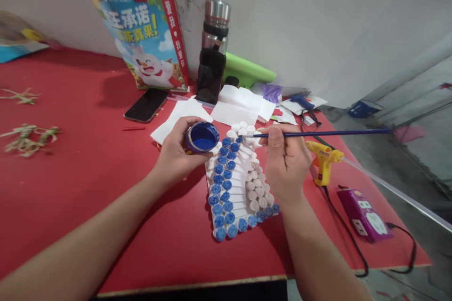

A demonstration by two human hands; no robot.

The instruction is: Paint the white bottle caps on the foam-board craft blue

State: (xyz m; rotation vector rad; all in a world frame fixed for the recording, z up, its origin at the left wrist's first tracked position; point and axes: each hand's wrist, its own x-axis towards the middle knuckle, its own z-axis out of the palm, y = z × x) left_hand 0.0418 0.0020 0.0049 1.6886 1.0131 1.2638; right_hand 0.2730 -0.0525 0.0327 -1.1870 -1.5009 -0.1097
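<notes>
My left hand (177, 153) is wrapped round a small open jar of blue paint (203, 138), tilted so the paint inside shows. A thin blue paintbrush (332, 132) is pinched in my right hand (285, 162). Its tip rests at the upper part of a craft panel (237, 188) made of rolled white paper coils, touching or just over one coil. Two columns of coils along the panel's left and a row along its bottom edge are blue. White coils (259, 188) fill the right side, partly hidden by my right hand.
On the right lie a yellow glue gun (322, 162) with its cord and a purple power box (365, 216). Behind the panel are white papers (240, 106), a phone (146, 105), a dark bottle (211, 73), a steel flask (216, 19) and a printed bag (148, 23). Straw pieces (30, 138) lie left.
</notes>
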